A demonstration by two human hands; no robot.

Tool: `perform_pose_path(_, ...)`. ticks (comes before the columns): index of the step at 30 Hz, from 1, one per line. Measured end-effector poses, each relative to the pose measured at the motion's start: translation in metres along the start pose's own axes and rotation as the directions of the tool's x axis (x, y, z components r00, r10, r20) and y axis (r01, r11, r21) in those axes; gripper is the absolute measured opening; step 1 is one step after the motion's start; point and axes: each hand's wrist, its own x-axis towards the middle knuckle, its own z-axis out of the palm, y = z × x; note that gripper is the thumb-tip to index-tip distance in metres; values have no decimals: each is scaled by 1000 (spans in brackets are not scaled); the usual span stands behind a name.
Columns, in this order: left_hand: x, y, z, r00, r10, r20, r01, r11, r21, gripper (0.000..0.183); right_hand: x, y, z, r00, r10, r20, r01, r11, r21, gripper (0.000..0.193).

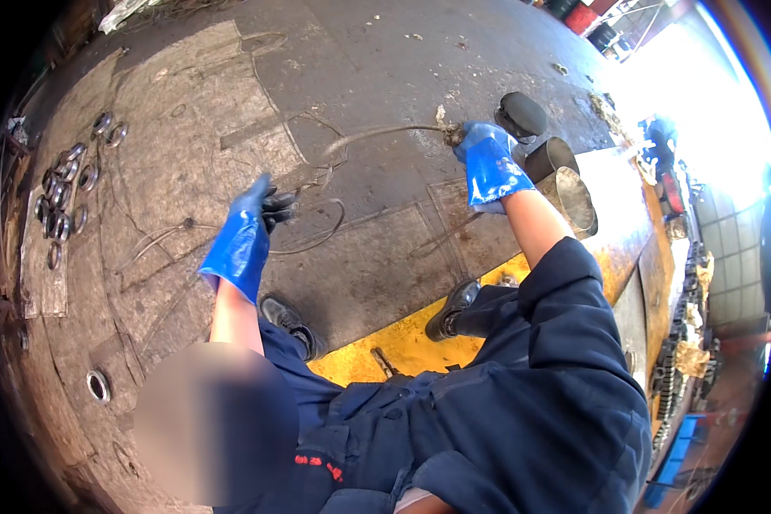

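Observation:
Both my hands wear blue rubber gloves. Out in front on the right, my right hand point(488, 163) is closed at the end of a thin, dirty cable point(385, 131). A frayed, clumped bit shows just beyond its fingers. The cable curves left over the dark floor and loops back. On the left, my left hand point(253, 227) is held above the floor with its darkened fingers apart and nothing visible in them. Past the right hand stands a dark round-topped container point(522, 114). Nearer, beside the right wrist, are an open dark cylinder point(550, 158) and a second can-like cylinder point(576, 201).
Several metal rings point(60, 193) lie in a group at the far left, and a single ring point(99, 385) lies nearer. Worn sheets point(188, 111) cover part of the floor. A yellow strip point(403, 343) runs beneath my boots. Machinery with chains point(672, 360) lines the right.

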Motion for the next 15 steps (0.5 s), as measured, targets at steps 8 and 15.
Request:
perform_pose_path(8,6,-21,37,818,492,297,-574,732,367,52,-44,-72,-1,949,-313,-22,306,938,-160,23)
perform_pose_path(15,15,-91,89,853,279,441,-483,745,461,71,-82,-128,9,822,-558,109,568,817,-100,25)
